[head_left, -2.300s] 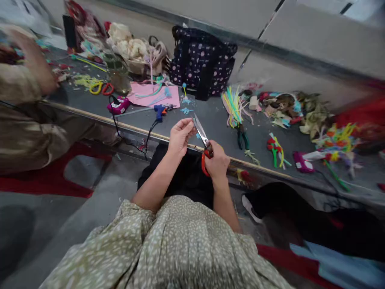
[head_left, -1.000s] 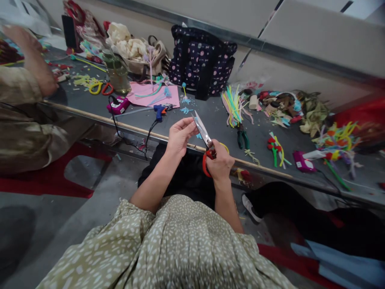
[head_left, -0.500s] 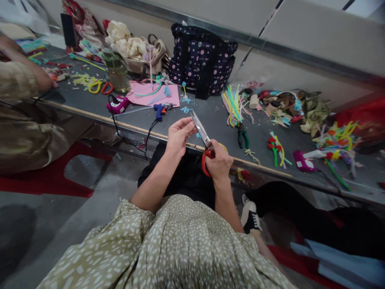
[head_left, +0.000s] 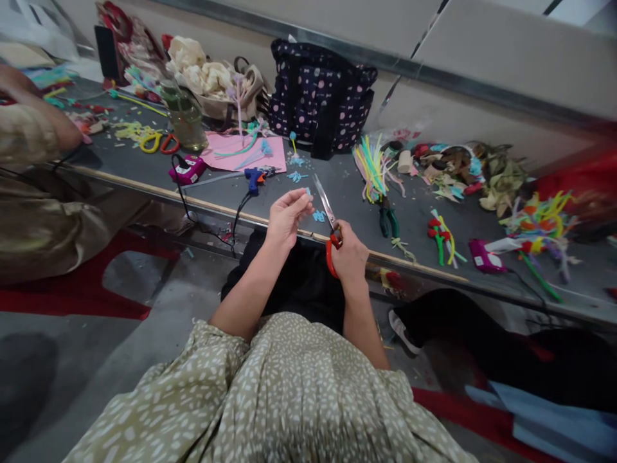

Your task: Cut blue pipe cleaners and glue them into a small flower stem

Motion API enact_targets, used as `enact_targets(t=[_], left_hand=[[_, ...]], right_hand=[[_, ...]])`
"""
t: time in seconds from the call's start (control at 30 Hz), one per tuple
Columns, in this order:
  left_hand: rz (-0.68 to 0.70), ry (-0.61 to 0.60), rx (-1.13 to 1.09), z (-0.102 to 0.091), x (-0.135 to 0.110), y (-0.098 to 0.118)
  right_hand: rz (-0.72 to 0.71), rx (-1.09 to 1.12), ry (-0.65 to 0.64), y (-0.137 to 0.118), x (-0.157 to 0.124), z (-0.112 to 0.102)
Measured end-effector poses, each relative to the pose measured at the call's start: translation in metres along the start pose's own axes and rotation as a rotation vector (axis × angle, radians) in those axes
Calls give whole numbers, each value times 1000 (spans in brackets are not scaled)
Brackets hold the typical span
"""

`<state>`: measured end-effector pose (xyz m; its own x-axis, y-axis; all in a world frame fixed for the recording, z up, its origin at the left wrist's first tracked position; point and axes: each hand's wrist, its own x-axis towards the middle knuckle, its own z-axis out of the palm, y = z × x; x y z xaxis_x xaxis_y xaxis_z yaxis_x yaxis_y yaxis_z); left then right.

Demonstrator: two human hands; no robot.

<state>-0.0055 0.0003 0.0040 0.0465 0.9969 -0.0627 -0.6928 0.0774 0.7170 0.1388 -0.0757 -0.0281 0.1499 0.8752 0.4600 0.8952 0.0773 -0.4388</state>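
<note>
Over the table's front edge, my left hand pinches a small light-blue piece between thumb and fingertips. My right hand grips a pair of scissors by the red handle, blades pointing up and away from me. The blades are apart from the blue piece, a little to its right. Below the fingertips lie small blue scraps on the table, with more blue bits farther back. A blue glue gun rests left of them, its nozzle near a pink sheet.
A dark dotted bag stands against the wall. Green-handled pliers lie beside a bundle of pipe cleaners. A glass jar and yellow scissors are at left. A co-worker's arm reaches in from the left edge.
The scissors have drawn back to the right, away from my left fingertips, and the blades look closer together. More blue scraps show on the table below. My left hand has barely moved.
</note>
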Motion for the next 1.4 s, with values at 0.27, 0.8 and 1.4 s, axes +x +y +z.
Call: enact_targets(t=[0.27, 0.8, 1.4], left_hand=[[-41, 15, -19, -1, 0, 1], [14, -15, 56, -4, 2, 2], [-18, -24, 53, -10, 6, 3]], right_hand=[[0, 3, 28, -5, -4, 0], [-5, -170, 33, -7, -6, 2], [43, 23, 84, -6, -7, -1]])
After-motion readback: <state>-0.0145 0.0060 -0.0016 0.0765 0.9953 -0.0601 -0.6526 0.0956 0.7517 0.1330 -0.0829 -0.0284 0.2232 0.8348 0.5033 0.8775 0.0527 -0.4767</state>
